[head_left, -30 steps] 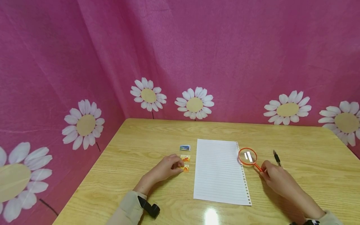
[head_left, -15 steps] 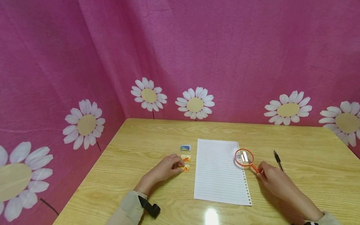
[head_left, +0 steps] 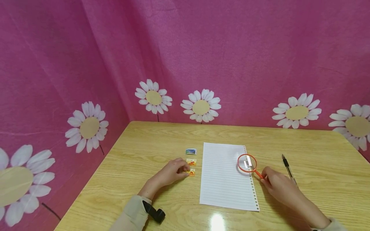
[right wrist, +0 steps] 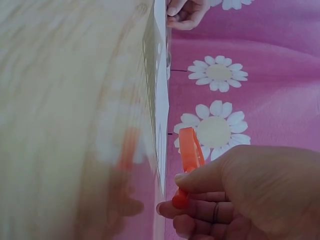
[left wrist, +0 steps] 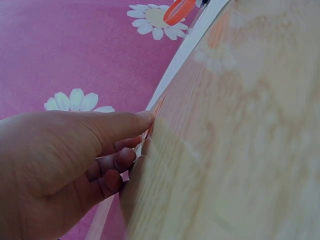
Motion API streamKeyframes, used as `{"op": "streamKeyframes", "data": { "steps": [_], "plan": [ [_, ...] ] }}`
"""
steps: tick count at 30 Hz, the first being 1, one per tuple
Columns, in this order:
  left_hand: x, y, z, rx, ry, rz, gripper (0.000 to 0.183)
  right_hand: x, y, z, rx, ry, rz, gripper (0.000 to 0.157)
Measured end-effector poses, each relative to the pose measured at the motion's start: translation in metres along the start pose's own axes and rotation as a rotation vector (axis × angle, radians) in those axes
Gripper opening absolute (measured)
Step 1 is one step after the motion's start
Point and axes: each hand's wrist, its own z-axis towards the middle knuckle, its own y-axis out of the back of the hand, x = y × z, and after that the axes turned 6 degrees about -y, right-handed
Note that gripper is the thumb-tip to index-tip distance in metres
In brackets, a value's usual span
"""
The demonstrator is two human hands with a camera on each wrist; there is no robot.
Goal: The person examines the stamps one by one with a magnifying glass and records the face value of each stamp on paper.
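Note:
My left hand point(head_left: 173, 171) pinches the left edge of the nearest postage stamp point(head_left: 192, 172), a yellow one with a red picture. In the left wrist view, its thin orange edge sticks out past the thumb. Two more stamps lie in line behind it: a yellow and red one point(head_left: 191, 162) and a blue and green one point(head_left: 191, 151). My right hand point(head_left: 279, 185) grips the handle of an orange-rimmed magnifying glass point(head_left: 242, 163), thumb on top in the right wrist view. The lens overlaps the punched right edge of a lined sheet of paper point(head_left: 225, 179).
A black-capped clear pen point(head_left: 286, 163) lies to the right of the paper, its lower end near my right wrist. The wooden table point(head_left: 162, 138) ends at a pink curtain point(head_left: 231, 57) with daisies behind and on the left.
My right hand has moved the magnifying glass left and slightly toward me, from beside the paper's edge to over it. The left hand stays at the nearest stamp.

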Motion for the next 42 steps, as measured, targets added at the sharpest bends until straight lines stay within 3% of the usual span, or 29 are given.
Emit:
{"op": "streamKeyframes", "data": {
  "steps": [12, 22, 42],
  "plan": [
    [-0.001, 0.001, 0.000, 0.006, 0.014, -0.017, 0.011, 0.007, -0.004, 0.001, 0.007, 0.035, 0.032, 0.018],
    [-0.001, 0.001, 0.000, 0.000, -0.003, -0.017, 0.011, 0.009, -0.009, 0.000, -0.050, 0.096, 0.035, 0.021],
    [0.001, 0.000, 0.001, 0.007, 0.003, -0.006, 0.012, 0.026, -0.013, 0.004, 0.035, 0.079, 0.081, 0.019]
  ]
}}
